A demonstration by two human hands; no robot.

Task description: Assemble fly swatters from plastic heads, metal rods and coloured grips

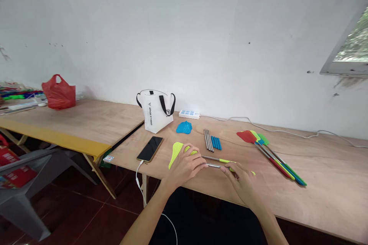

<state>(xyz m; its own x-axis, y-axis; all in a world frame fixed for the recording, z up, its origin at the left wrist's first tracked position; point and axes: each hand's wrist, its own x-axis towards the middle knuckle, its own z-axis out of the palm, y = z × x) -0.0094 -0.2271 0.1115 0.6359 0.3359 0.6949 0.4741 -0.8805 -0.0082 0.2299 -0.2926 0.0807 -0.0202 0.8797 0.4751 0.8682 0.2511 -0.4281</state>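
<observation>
"How are you seeing the hands?"

"I'm watching both wrists angling inward. The left hand (pixel 185 164) is pinching a slim silver metal rod (pixel 214 165), its knuckles partly covering a perforated lime-yellow plastic paddle (pixel 174 153) at nine o'clock. The right hand (pixel 241 180) is grasping a lime-yellow tubular handle (pixel 253 173) at the rod's three o'clock end."

"And around them?"

"They're working at the near edge of a pale plywood table (pixel 324 187). I'm seeing a black-screened phone (pixel 150 148) lying at ten o'clock, blue plastic paddles (pixel 184 127) resting at eleven, silver metal tubes (pixel 208 140) lying at twelve, and multicoloured swatters (pixel 276 157) fanning out at two."

"The room?"

"A white wall (pixel 201 38) is rising behind; a red plastic bag (pixel 59 95) is standing on a neighbouring table (pixel 94 118), far off at ten."
</observation>
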